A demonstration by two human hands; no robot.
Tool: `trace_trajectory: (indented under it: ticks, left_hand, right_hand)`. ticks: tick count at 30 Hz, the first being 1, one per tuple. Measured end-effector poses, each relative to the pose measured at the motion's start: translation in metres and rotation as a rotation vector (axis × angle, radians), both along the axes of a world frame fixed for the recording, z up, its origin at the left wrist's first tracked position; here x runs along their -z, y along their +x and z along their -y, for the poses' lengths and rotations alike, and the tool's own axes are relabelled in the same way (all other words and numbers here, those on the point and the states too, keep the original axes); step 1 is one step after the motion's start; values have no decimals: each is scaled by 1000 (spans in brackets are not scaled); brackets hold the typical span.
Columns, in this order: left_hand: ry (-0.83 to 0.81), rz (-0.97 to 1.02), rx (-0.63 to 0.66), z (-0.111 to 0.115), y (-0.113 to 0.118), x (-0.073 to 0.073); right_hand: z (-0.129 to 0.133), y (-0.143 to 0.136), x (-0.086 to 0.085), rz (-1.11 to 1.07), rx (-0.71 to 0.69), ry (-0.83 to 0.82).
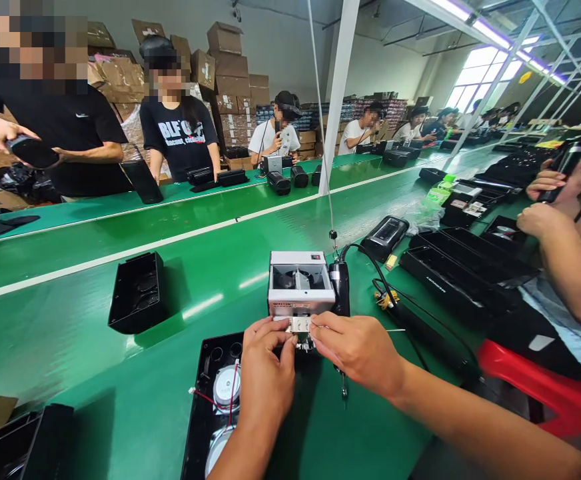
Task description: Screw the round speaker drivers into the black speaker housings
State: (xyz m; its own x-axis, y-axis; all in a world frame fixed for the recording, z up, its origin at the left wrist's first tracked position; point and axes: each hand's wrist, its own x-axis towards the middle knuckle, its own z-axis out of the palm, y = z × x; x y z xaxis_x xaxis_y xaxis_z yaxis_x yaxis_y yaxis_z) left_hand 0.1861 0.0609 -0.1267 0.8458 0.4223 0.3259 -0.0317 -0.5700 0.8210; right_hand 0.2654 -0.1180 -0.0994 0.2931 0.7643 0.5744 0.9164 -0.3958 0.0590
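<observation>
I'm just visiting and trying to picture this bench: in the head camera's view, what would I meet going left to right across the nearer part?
Corner box → open black box → speakers → silver machine → black screwdriver → yellow tie → red chair.

Has a bare left hand and a bare right hand, with slender fingers and softly rounded knuckles. Continues bare along the left forearm and the right forearm, with smooth outlines and a taper toward the wrists. Shows more length on the right than on the left, and nails too small to make out clearly.
</observation>
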Motion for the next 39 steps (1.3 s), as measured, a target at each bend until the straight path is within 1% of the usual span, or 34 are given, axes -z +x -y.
trace_trajectory:
  ticks: [14,18,20,23,26,29,31,33,36,37,39]
  left_hand:
    - [-5,-18,6,1,-2,-3]
    - [-14,-22,9,2,-2,-3]
    - [-20,-21,10,2,-2,-3]
    - [-25,-27,11,1,-3,-3]
    - [-31,-43,15,2,-4,-2]
    - [-35,-57,16,2,-4,-1]
    - [-34,-59,25,1,-5,1]
    - [-33,-52,35,-1,-5,3]
    - [-42,-32,32,-1,-4,4]
    - [-48,-25,27,-1,-4,3]
    - [-58,-12,18,0,-3,3]
  right_hand:
    - [6,4,3,-63,-26,-17]
    - [7,5,5,-128,-39,-25]
    - [8,4,2,-201,-56,7]
    - [14,1,-12,-401,-80,123]
    - [26,-1,-35,-574,-54,242]
    - [32,2,-56,-666,-26,375]
    - [26,4,-65,-714,-39,498]
    - [13,6,-68,-768,-80,644]
    - [-9,7,-63,-819,-157,840]
    - [-14,8,-59,-822,-182,869]
    - [-21,10,-50,-825,-212,872]
